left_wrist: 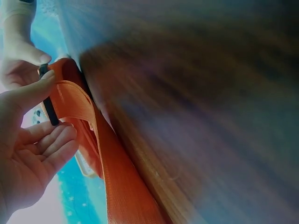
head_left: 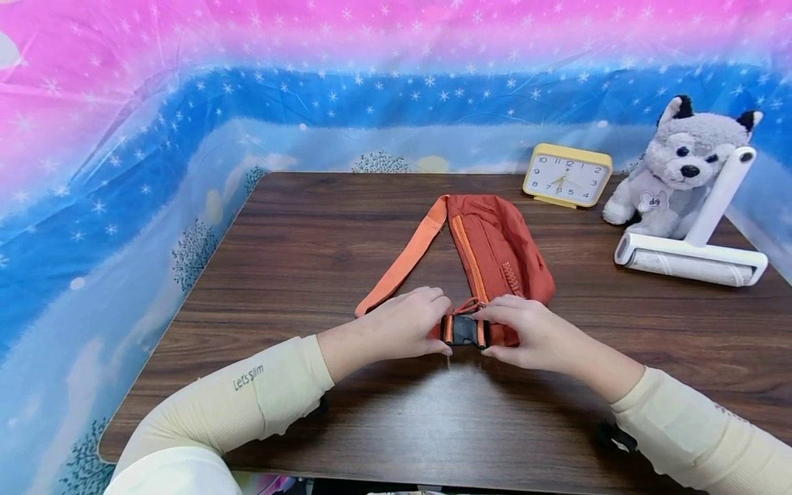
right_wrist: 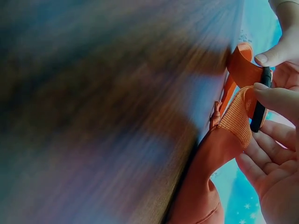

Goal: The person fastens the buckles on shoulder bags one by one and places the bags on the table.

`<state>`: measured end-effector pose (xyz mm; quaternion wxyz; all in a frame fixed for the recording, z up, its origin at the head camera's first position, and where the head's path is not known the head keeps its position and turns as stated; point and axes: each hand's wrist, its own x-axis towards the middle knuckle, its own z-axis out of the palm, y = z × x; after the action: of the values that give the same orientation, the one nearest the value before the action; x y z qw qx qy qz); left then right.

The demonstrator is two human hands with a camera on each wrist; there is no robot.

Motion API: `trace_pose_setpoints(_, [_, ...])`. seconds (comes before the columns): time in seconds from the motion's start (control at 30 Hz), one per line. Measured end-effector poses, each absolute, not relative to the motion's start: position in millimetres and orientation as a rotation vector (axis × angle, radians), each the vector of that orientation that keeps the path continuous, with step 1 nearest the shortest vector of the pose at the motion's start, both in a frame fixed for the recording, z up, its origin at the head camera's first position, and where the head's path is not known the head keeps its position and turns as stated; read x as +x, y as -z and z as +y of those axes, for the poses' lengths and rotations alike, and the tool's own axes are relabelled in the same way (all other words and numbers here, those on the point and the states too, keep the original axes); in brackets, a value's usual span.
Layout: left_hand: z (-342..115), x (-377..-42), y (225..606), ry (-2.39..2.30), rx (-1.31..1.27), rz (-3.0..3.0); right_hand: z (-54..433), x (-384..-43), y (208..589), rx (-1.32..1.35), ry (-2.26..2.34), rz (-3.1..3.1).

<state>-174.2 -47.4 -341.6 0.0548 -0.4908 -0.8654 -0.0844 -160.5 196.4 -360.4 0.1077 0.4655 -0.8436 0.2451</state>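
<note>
A rust-red waist bag point(head_left: 504, 247) with an orange zip lies on the table, its orange strap point(head_left: 405, 265) looping out to the left. At the near end of the bag, a black side-release buckle point(head_left: 465, 331) is held up between both hands, its two halves joined. My left hand point(head_left: 411, 323) pinches the buckle's left end between thumb and fingers. The right end is pinched by my right hand point(head_left: 526, 333) in the same way. Both wrist views show the buckle edge-on, with the thumbs on one face and fingertips at the other.
On the dark wooden table point(head_left: 297, 234), a yellow-framed clock point(head_left: 567, 175) stands behind the bag. Farther right sits a grey plush dog point(head_left: 687, 165) with a white lint roller point(head_left: 693, 260) in front of it. A snowflake-patterned cloth point(head_left: 396, 96) hangs behind.
</note>
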Motion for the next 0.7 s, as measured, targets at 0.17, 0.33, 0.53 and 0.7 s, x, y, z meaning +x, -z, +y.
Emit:
trace_pose_setpoints(0.17, [-46.1, -173.8, 342.3, 0.234, -1.482, -2.723, 195.1, -160.6, 362.8, 1.395, -0.674, -2.489])
trace_pose_setpoints(0.33, [-43.6, -172.4, 341.3, 0.222, -1.446, -2.887, 193.5, -159.8, 363.8, 1.423, -0.642, -2.551])
trace_pose_setpoints(0.53, [-43.8, -172.3, 340.7, 0.228, -1.455, -2.963, 190.6, -159.8, 362.7, 1.453, -0.606, -2.609])
trace_pose_setpoints(0.7, [-42.4, -171.6, 342.5, 0.190, -1.456, -2.992, 189.9, -159.0, 363.7, 1.476, -0.579, -2.637])
